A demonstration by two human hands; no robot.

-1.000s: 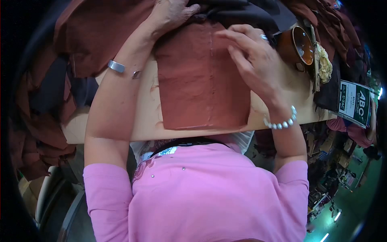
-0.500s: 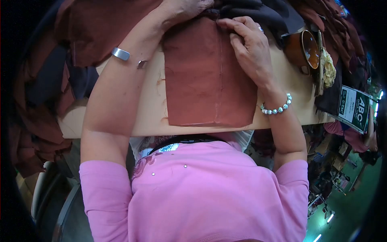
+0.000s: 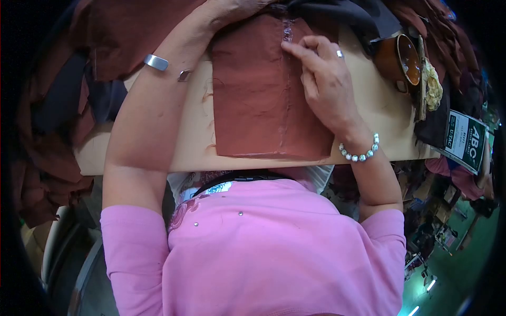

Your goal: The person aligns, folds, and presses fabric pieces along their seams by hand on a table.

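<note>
Right hand (image 3: 328, 79): index fingertip on shiny, rough seam patch near top of brown cloth (image 3: 250, 100), other fingers loosely curled, thumb apart, nothing pinched. Left hand (image 3: 237, 9) at far end of cloth, cut by top edge; grip can't be told. Cloth lies flat on smooth, pale table (image 3: 192, 142), roughly rectangular, lightly creased, seam running lengthwise. Loose threads left of it. Glossy, round brown cup (image 3: 391, 62) right, beside crumpled yellowish lump (image 3: 433, 87).

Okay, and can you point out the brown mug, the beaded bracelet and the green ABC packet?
Brown mug (image 3: 386, 59): head view, on its outer side.
Beaded bracelet (image 3: 362, 157): head view, on a lower bead.
Green ABC packet (image 3: 476, 141): head view, on its printed face.
</note>
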